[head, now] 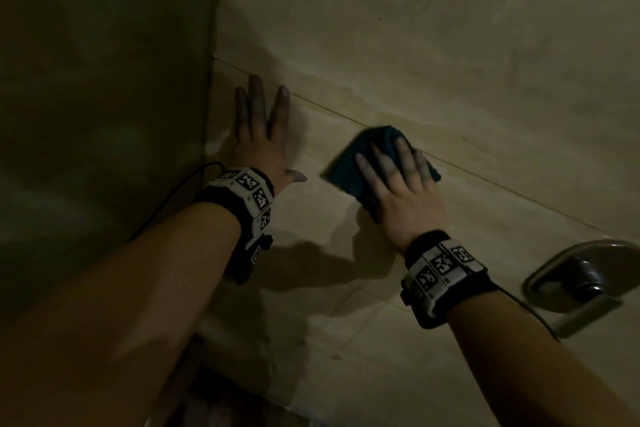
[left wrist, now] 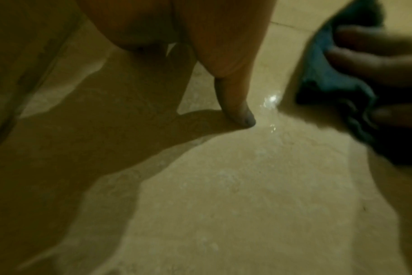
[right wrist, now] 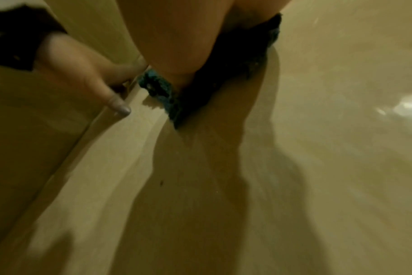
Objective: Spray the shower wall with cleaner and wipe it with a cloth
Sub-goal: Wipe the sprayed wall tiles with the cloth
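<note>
At the far left stands a darker, shadowed side wall (head: 104, 114), meeting the beige tiled shower wall (head: 415, 28) in a vertical corner. Just right of that corner the left hand (head: 258, 146) lies flat against the beige tiles, fingers straight and spread, thumb out to the right, holding nothing; in the left wrist view its thumb tip (left wrist: 247, 119) touches the tile beside a small wet glint. A black and white marker band (head: 247, 198) wraps that wrist, with a thin black cable (head: 173, 198) trailing off it.

Further right, near but apart from the left thumb, the right hand (head: 401, 184) presses a dark teal cloth (head: 349, 163) flat to the wall with nearly straight fingers laid over it. The cloth sits under the palm and fingers, its edges showing on the left and above the fingertips, right on a thin grout line (head: 502, 184) that slants down across the tiles. The right wrist view shows the crumpled teal edge (right wrist: 162, 93) under the heel of the hand. A second marker band (head: 443, 274) circles that wrist.

At the lower right edge of the wall, a shiny metal fixture (head: 575, 274) protrudes, well apart from the cloth. The room is dim; both arms cast shadows on the tiles.
</note>
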Available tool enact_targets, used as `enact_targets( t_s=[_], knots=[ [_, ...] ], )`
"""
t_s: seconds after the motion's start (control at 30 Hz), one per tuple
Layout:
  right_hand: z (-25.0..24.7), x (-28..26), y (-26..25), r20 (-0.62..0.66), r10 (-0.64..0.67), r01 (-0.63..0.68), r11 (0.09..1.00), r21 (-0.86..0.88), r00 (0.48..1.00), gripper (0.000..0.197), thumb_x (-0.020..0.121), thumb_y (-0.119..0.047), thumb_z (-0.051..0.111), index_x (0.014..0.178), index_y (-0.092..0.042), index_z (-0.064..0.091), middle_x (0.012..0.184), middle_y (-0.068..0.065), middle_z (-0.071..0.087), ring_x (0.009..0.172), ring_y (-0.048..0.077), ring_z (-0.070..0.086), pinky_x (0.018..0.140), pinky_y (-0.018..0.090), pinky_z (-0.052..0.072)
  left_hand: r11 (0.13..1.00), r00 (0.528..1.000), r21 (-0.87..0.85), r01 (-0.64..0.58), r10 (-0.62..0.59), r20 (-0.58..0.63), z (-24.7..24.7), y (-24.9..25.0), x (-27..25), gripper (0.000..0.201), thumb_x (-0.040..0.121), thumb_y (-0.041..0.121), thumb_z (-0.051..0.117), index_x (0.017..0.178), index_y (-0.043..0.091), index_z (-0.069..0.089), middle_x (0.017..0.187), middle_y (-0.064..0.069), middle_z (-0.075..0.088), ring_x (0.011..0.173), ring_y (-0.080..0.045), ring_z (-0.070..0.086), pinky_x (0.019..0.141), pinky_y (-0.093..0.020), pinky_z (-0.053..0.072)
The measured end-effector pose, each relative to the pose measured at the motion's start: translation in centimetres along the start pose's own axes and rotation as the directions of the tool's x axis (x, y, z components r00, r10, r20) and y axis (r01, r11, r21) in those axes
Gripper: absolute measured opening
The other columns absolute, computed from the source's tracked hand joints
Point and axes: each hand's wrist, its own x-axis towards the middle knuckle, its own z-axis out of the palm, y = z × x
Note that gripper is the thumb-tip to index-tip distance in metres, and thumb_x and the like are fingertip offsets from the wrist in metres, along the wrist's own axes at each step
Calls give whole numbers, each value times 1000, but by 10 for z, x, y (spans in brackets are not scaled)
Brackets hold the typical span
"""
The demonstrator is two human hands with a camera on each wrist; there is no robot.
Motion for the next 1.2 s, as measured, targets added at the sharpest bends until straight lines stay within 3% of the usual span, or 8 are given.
enact_targets(
  t_s=[0.1,0.43,0.57,0.63,0.7,0.8,0.93,1.2],
  knots=[
    [-9,17,-3,-48,2,0,999,37,999,82,77,-31,73,143,-22,27,146,8,43,138,29,13,114,34,-14,996,1000,88,9,-10,19,1,0,0,131,67,68,63,145,15,-27,154,-21,-25,143,-41,-17,118,-44,-3],
    [-31,60,-22,-172,62,-47,995,89,983,75,80,-23,69,145,-16,31,148,12,38,139,37,22,114,37,-10,992,996,125,21,-32,84,-3,2,-8,113,79,69,48,145,16,-27,154,-16,-27,144,-36,-18,120,-42,1],
    [-29,56,-27,-63,9,-5,998,64,998,80,78,-22,70,146,-16,28,148,13,38,140,35,10,113,38,-13,998,997,52,20,-24,73,5,-11,-17,101,86,62,45,146,23,-26,154,-13,-29,145,-33,-18,119,-44,6],
    [-33,54,-31,79,-40,36,998,51,996,83,83,-24,65,148,-20,15,153,10,31,142,31,-16,111,37,-20,996,994,70,48,-54,90,11,-21,-21,101,86,63,43,144,22,-29,153,-14,-31,145,-33,-18,119,-43,0],
    [-36,51,-32,218,-87,76,995,58,972,79,93,-24,48,143,-28,-13,159,4,7,130,20,-46,104,34,-33,995,986,75,65,-75,151,17,-31,-22,103,86,64,43,142,21,-32,152,-12,-33,145,-33,-18,120,-42,-2],
    [-40,53,-31,232,-115,100,992,74,966,72,98,-26,34,138,-30,-26,159,-1,-12,127,17,-41,96,32,-39,997,970,64,49,-63,236,19,-37,-21,105,85,63,46,143,21,-32,151,-10,-36,145,-32,-18,120,-42,-1],
    [-61,79,-37,186,-128,117,991,70,974,67,98,-27,34,149,-29,-10,159,-1,-9,142,24,-25,106,33,-32,998,961,35,61,-68,267,16,-33,-21,106,86,59,49,143,20,-31,151,-10,-37,145,-33,-19,119,-40,-4],
    [-71,95,-43,164,-109,93,990,104,980,65,99,-27,30,149,-27,-11,159,0,-11,144,27,-22,109,38,-22,992,947,71,103,-119,298,16,-23,-27,108,85,57,52,144,19,-30,151,-10,-36,145,-32,-17,119,-43,2]
  ],
)
